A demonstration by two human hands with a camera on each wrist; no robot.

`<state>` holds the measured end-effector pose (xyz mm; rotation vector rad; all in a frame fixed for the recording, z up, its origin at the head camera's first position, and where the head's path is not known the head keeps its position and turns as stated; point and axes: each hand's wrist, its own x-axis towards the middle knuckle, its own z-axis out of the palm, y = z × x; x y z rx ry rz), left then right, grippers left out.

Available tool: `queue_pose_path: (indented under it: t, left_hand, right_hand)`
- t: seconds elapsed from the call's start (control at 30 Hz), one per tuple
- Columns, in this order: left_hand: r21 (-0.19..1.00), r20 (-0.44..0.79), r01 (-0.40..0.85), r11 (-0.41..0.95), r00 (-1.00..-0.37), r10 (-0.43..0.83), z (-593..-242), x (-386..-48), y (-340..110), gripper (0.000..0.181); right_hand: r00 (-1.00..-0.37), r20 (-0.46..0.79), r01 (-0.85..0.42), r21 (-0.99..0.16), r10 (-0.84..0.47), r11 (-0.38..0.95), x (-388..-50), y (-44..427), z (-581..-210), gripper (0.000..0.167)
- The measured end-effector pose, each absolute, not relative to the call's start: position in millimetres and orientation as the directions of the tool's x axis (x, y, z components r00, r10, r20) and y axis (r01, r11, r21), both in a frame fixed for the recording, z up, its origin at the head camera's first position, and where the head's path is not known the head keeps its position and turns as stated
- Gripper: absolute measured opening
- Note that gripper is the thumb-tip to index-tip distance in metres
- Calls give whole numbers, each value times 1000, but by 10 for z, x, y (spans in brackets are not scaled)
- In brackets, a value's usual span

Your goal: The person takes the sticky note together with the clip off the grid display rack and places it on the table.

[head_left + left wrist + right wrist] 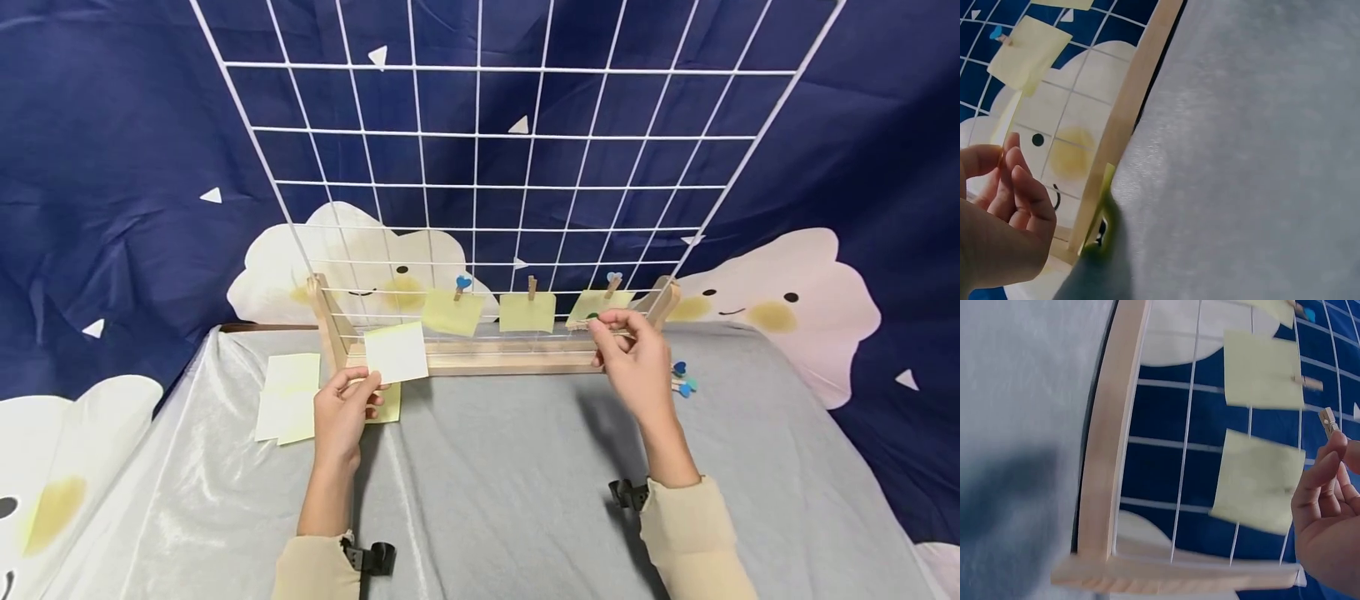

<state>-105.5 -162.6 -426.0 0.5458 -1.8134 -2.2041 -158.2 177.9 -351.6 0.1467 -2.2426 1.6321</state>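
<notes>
In the head view, my left hand (343, 421) pinches a pale yellow paper note (396, 353) by its lower edge, in front of the grid's lower left. The left wrist view shows that note (1010, 119) nearly edge-on between thumb and fingers. My right hand (639, 362) pinches a small wooden clothespin (577, 325) with a green decoration, near the grid's lower right. Its wooden tip (1328, 420) points away from the fingers in the right wrist view. Three yellow notes hang clipped to the white wire grid (477, 185): a left one (452, 314), a middle one (527, 314) and a right one (592, 305).
A wooden base (480, 360) carries the grid at the back of the grey cloth-covered table (495, 483). Loose notes (288, 396) lie at the left, and another note (390, 406) lies behind my left hand. Several heart-topped clothespins (681, 382) lie beyond my right wrist.
</notes>
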Motion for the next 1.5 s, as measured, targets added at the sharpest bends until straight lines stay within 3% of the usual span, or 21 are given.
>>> queue_pose_path:
  t: [1.0,1.27,1.5]
  left_hand:
    - [982,-183,-156,-105,-921,-344,-4385,-1011,-1659,18]
    - [973,-230,-216,-80,-926,-299,-4440,-1014,-1676,19]
    - [966,-259,-254,-53,-925,-278,-4478,-1016,-1709,22]
  right_hand:
    - [-890,202,-129,-971,409,200,-1587,2621,-3776,5]
    - [-862,180,-66,-967,474,246,-1612,2865,-3866,4]
    - [-882,107,42,-952,460,302,-1644,2975,-3963,9]
